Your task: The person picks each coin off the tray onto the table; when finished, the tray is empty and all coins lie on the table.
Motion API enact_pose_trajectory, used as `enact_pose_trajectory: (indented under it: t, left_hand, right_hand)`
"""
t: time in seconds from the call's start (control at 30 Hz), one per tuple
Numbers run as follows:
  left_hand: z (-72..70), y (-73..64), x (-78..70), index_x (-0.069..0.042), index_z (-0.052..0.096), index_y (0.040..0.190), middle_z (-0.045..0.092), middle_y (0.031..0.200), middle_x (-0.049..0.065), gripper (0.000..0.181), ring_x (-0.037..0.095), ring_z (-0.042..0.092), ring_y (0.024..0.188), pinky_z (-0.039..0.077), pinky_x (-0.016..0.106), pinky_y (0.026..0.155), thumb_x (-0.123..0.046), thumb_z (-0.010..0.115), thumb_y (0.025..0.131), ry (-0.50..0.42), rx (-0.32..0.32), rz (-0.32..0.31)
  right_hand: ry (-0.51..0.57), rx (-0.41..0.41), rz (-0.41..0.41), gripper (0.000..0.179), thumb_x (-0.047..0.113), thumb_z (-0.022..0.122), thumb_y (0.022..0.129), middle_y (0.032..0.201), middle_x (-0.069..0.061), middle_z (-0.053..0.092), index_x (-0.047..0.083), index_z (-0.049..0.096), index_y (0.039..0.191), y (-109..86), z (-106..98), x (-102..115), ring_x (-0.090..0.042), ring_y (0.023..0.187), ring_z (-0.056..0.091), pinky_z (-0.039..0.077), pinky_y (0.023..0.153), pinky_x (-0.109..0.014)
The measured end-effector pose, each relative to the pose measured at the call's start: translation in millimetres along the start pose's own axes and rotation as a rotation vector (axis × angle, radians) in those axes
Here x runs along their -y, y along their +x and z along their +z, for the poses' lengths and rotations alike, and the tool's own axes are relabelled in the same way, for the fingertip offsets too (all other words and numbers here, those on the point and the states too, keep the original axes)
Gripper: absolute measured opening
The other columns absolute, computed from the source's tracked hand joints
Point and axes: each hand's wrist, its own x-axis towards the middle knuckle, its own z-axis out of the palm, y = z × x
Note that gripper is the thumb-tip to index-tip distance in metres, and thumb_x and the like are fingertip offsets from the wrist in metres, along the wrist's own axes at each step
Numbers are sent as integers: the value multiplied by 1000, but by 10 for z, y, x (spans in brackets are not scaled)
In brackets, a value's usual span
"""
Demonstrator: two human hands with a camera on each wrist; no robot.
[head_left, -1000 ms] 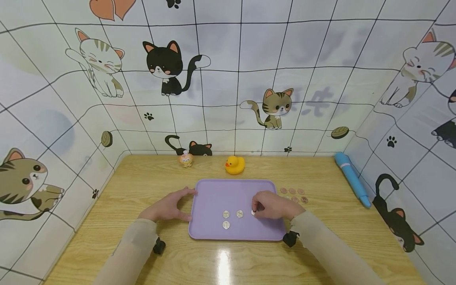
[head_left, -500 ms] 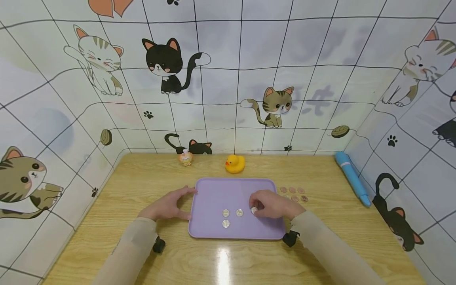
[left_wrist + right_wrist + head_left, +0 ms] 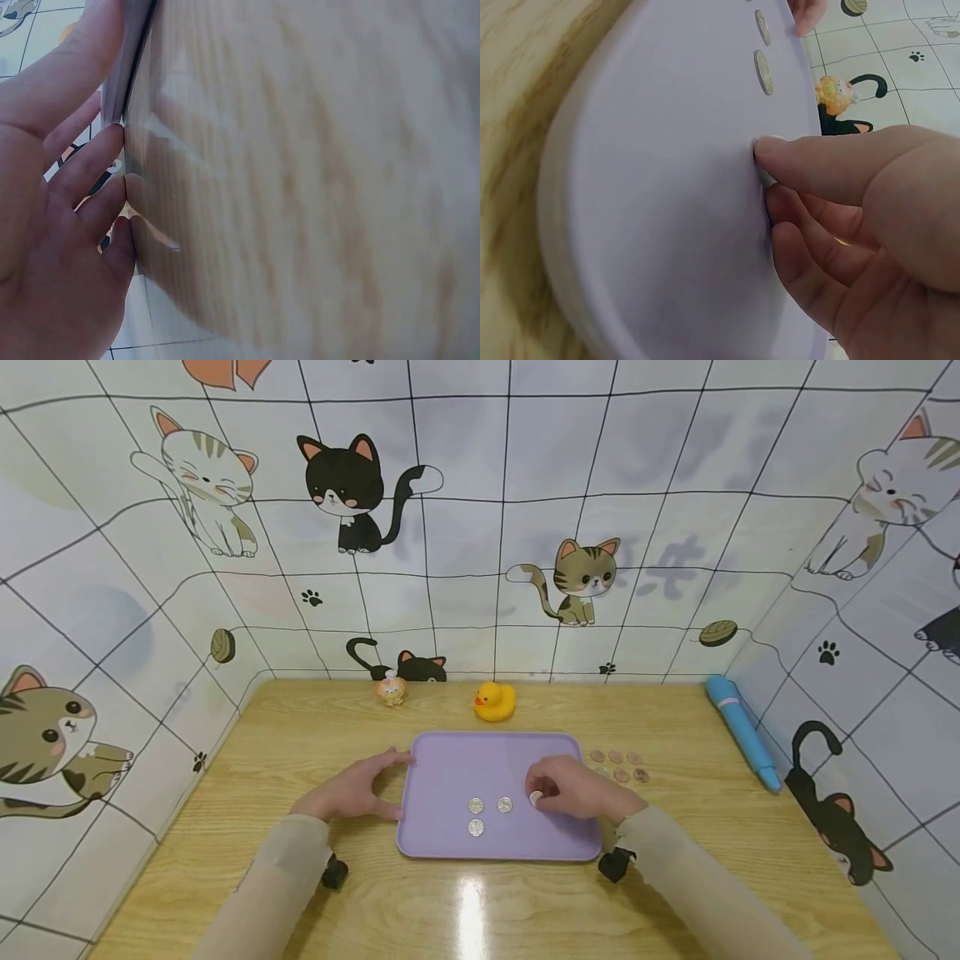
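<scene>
A purple tray (image 3: 465,764) lies on the wooden table, with three silver coins toward its front: one coin (image 3: 476,806) at left, another coin (image 3: 505,805) to its right, and a third coin (image 3: 476,828) below the first. My right hand (image 3: 573,787) pinches a further silver coin (image 3: 536,797) between thumb and fingers, low over the tray to the right of that row. The right wrist view shows its thumb (image 3: 810,161) covering most of this coin. At the tray's left edge, my left hand (image 3: 354,789) touches the rim with thumb and finger spread apart.
Several copper-coloured coins (image 3: 616,757) lie on the table right of the tray, beside my right hand. Behind the tray stand a yellow rubber duck (image 3: 495,702) and a small orange figurine (image 3: 392,688). A blue stick-shaped thing (image 3: 742,732) lies along the right wall.
My right hand has shifted slightly left over the tray, and more of the coin shows between its fingers. The left hand stays at the tray's edge. The head view has tilted down a little.
</scene>
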Motion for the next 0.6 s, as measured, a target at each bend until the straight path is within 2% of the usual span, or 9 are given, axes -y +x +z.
enact_pose_trajectory:
  t: [0.3,0.6]
  left_hand:
    - [-6,-4,-23,-26,52,154,26,172,16,90,42,16,160,16,65,127,-36,95,76,0,1,5]
    - [2,-4,-16,-27,52,154,25,173,18,90,43,15,160,15,66,127,-36,95,76,-17,1,9]
  right_hand:
    - [114,-33,7,11,4,79,93,88,2,72,12,72,93,-76,-19,-13,-10,80,63,56,75,-26]
    - [162,-90,75,8,8,79,94,93,4,74,15,74,96,-179,-65,-35,-10,88,69,59,82,-30]
